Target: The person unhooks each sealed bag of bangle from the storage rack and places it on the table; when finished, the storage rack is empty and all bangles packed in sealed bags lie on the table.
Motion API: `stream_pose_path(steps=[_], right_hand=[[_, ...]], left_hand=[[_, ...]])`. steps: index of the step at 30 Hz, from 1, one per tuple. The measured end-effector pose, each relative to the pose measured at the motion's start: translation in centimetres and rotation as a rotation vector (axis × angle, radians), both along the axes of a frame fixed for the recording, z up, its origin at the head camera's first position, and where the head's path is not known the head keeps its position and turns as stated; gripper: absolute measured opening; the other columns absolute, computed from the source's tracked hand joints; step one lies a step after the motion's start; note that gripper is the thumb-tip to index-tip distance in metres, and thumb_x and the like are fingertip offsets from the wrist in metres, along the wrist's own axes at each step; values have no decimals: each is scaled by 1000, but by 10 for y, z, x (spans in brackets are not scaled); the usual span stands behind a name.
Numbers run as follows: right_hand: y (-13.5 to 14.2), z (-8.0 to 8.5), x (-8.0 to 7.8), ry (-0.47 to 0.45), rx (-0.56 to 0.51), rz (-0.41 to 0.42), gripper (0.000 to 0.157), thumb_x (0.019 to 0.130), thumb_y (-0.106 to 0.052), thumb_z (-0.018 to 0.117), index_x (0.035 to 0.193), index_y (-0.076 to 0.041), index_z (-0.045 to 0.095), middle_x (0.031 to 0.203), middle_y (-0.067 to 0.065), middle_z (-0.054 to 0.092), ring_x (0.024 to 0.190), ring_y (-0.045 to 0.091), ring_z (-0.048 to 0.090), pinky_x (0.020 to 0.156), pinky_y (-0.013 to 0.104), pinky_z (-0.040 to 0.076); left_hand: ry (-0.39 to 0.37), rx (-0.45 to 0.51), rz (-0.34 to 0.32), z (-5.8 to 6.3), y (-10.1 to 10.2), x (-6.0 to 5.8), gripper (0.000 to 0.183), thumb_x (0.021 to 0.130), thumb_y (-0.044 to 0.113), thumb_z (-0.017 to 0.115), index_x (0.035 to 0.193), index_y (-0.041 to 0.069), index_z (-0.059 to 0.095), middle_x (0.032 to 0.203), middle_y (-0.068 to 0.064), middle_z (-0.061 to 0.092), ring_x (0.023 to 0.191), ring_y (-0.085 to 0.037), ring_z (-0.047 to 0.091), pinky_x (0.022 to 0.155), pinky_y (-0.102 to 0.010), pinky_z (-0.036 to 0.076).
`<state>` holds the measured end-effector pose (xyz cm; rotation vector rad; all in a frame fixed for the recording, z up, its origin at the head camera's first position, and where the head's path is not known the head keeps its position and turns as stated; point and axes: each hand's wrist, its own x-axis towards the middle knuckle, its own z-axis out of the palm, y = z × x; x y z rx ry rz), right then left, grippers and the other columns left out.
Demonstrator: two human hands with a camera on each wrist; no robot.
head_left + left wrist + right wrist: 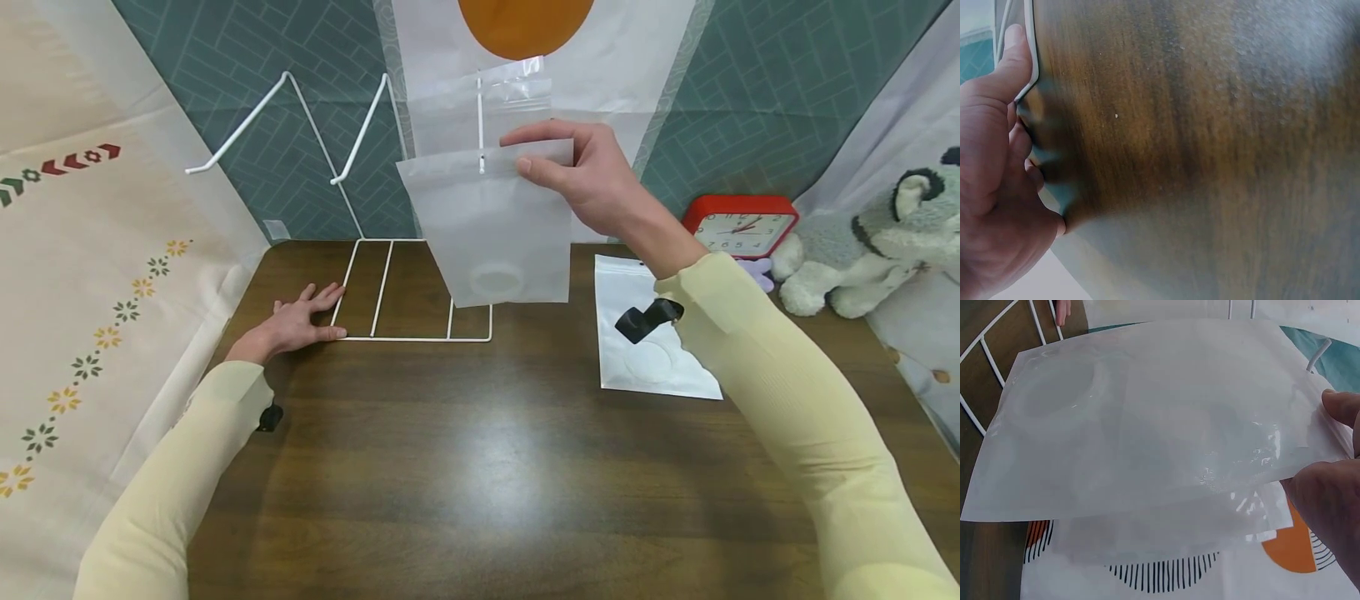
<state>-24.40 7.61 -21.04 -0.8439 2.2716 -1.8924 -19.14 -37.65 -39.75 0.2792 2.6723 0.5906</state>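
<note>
Brown counter, head view: the right hand pinches a white pouch; the spread left hand touches the wire rack on its right. Left wrist: thumb meets the rack. Right wrist: pouch extends before the hand, hanging unclear.

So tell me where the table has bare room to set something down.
The table is bare in front of the wire rack and flat pouch, and between them. Crowded: back left, by the left hand; back right, by clock and plush toy.
</note>
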Motion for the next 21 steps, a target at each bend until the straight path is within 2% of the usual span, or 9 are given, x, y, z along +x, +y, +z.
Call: stream_pose_path(steps=[8, 14, 21], right_hand=[[3, 0, 9, 18, -45, 56, 24, 94, -10, 70, 117, -9, 75, 121, 8, 67, 91, 29, 66, 81, 32, 53], [6, 4, 16, 24, -27, 55, 24, 94, -11, 70, 117, -10, 76, 120, 8, 67, 91, 29, 66, 81, 32, 52], [13, 12, 27, -30, -51, 60, 23, 93, -11, 71, 115, -12, 76, 119, 11, 66, 90, 30, 67, 79, 32, 54]], left_hand=[[-6, -1, 1, -1, -1, 0, 93, 95, 48, 65, 161, 11, 12, 165, -18, 5, 147, -48, -8, 100, -79, -10], [-2, 1, 3, -1, 0, 1, 92, 95, 48, 65, 161, 10, 12, 165, -18, 4, 147, -48, -8, 100, -79, -9], [5, 2, 0, -1, 1, 0, 91, 95, 47, 65, 160, 9, 14, 165, -18, 5, 147, -48, -7, 100, -80, -8]])
